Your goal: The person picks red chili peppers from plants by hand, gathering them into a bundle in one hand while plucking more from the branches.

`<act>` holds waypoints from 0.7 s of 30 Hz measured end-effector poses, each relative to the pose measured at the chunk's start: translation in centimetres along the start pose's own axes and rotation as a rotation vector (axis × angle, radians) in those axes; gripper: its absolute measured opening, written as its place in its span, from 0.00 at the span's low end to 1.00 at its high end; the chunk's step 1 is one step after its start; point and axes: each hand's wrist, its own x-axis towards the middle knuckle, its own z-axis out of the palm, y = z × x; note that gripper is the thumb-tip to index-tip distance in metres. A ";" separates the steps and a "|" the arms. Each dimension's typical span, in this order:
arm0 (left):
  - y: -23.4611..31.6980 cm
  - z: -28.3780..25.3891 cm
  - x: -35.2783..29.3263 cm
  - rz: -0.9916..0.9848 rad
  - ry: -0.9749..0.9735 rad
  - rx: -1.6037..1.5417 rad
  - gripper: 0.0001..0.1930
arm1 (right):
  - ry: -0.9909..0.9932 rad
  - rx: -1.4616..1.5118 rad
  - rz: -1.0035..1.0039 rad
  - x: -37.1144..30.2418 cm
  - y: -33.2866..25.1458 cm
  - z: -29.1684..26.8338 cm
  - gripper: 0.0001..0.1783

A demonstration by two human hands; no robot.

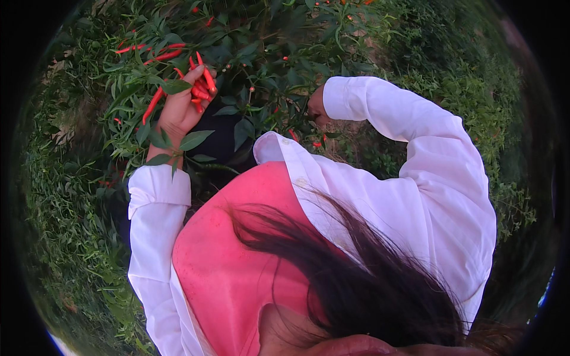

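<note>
- Landmark: pink shirt.
- Left hand: beyond shirt, leftward; fingers curled around red chilies.
- Right hand: beyond shirt, rightward, near leaves; finger state cannot be told.

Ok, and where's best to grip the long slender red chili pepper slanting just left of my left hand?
Probably the upper end of that long, slender red chili pepper, approached from the left: it slants down to a narrow tip, while your bare left hand, holding several red chilies, crowds its right side.
</note>
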 end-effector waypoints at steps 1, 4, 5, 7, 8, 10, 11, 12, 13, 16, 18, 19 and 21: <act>-0.1 0.1 -0.1 0.011 0.031 -0.003 0.10 | -0.060 0.031 -0.054 0.3 0.1 -0.5 0.17; -0.1 0.0 0.0 0.012 0.000 -0.029 0.10 | -0.095 0.038 -0.094 0.6 -0.3 -1.0 0.18; -0.1 -0.1 0.1 -0.003 -0.008 -0.030 0.09 | -0.093 -0.013 -0.027 0.6 -0.5 -0.9 0.17; 0.0 -0.5 0.2 -0.020 -0.032 -0.027 0.08 | -0.113 0.171 -0.239 0.3 -1.5 0.1 0.17; 0.0 -0.7 0.3 -0.018 -0.028 -0.030 0.08 | -0.109 0.289 -0.377 0.1 -1.9 0.6 0.17; 0.0 -1.0 0.6 -0.013 -0.039 -0.036 0.09 | 0.071 0.486 -0.147 -1.1 -1.9 1.5 0.17; 0.1 -1.0 0.6 -0.026 -0.039 -0.040 0.09 | 0.188 0.674 -0.101 -2.1 -1.3 1.4 0.17; 0.1 -0.9 0.6 -0.040 -0.055 -0.042 0.10 | 0.315 0.843 0.012 -3.2 -0.9 1.5 0.18; 0.2 -0.7 0.6 -0.054 -0.069 -0.042 0.10 | 0.397 1.090 0.084 -4.3 -0.8 1.7 0.20; -0.1 0.8 0.2 -0.115 -0.088 0.012 0.12 | 0.696 1.568 -0.104 -5.5 -2.3 1.8 0.18; -1.0 2.4 -0.4 -0.189 -0.106 0.060 0.13 | 0.805 1.502 -0.180 -5.1 -3.9 0.7 0.18; -1.4 3.3 -0.6 -0.190 -0.100 0.078 0.13 | 0.892 1.468 -0.274 -4.6 -4.7 -0.1 0.18; -1.9 4.6 -1.0 -0.257 -0.190 0.027 0.12 | 1.046 1.458 -0.311 -3.4 -6.2 -2.1 0.18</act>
